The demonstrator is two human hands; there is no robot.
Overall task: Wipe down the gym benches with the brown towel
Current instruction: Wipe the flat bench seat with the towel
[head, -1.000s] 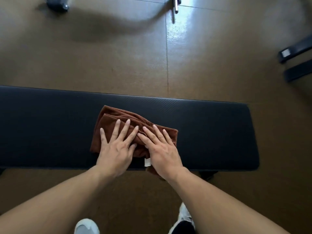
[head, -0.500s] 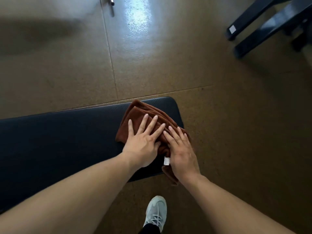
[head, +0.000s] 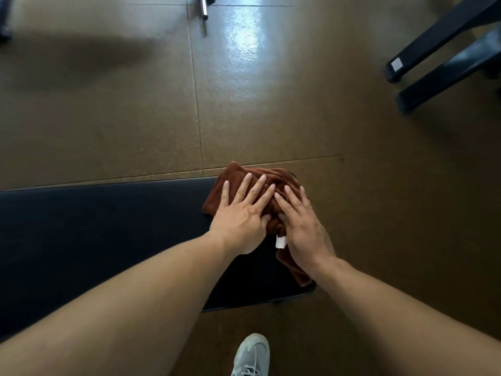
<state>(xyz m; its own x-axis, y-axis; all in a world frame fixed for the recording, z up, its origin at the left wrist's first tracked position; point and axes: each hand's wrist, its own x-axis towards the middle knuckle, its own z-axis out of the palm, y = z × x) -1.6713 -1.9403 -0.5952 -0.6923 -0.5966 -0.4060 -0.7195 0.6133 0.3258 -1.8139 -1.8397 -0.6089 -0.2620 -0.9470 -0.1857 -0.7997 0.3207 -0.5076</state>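
Note:
The brown towel [head: 236,172] lies bunched on the right end of the black padded bench [head: 108,229], and its edge hangs over the bench's end and near side. My left hand [head: 241,213] presses flat on the towel's left part with fingers spread. Beside it, touching it, my right hand [head: 303,226] presses on the towel's right part at the very end of the bench. A small white tag [head: 280,242] sticks out under my right hand. Much of the towel is hidden beneath both palms.
Brown tiled floor surrounds the bench. Two black equipment feet [head: 433,42] lie on the floor at the upper right. A metal bar end [head: 203,8] shows at the top. My grey shoe [head: 252,354] stands on the floor below the bench's end.
Both hands have slid the towel rightward along the bench, from its middle to its right end, where the towel now overhangs the edge.

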